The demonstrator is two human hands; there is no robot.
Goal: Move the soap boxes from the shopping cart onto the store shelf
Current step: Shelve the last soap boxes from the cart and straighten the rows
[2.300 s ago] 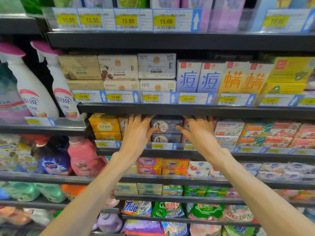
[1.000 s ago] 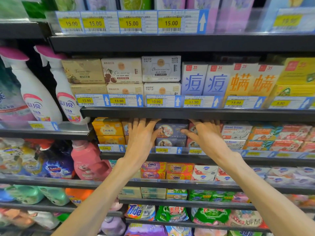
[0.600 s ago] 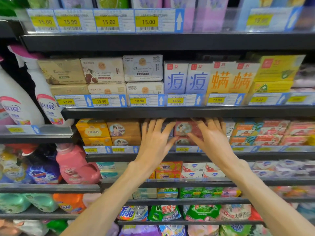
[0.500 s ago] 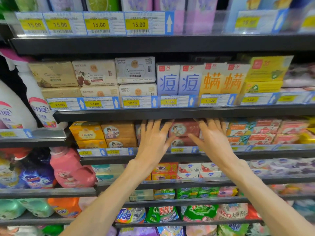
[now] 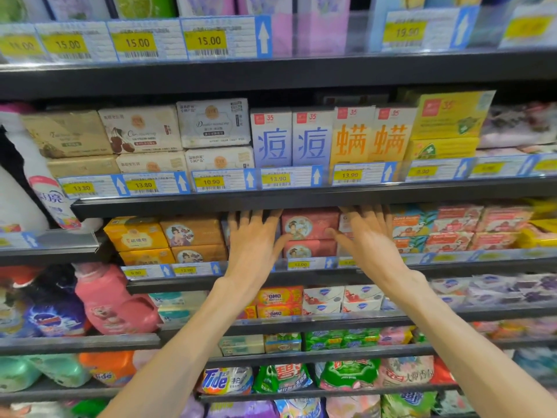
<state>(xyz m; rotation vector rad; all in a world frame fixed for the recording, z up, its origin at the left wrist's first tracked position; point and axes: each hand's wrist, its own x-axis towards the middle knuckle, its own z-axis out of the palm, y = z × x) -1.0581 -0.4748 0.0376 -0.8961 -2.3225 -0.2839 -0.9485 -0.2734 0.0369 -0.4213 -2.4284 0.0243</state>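
Note:
Two red soap boxes (image 5: 310,226) are stacked on the dark store shelf (image 5: 301,274), under the shelf above. My left hand (image 5: 254,245) lies flat with straight fingers against the boxes just left of the red stack, hiding them. My right hand (image 5: 366,239) lies flat with spread fingers just right of the red stack, over white boxes. Neither hand holds anything. Orange soap boxes (image 5: 193,233) with a portrait and yellow boxes (image 5: 135,235) stand further left on the same shelf. The shopping cart is out of view.
The shelf above (image 5: 301,197) carries cream, blue and orange soap boxes behind price tags. Goat soap boxes (image 5: 452,230) fill the right part of the hands' shelf. A pink detergent bottle (image 5: 111,300) and white spray bottles (image 5: 39,182) stand at left. Lower shelves hold detergent bags.
Both hands have shifted right along the shelf, from framing the dark blue boxes to framing the red stack. The view has moved right with them.

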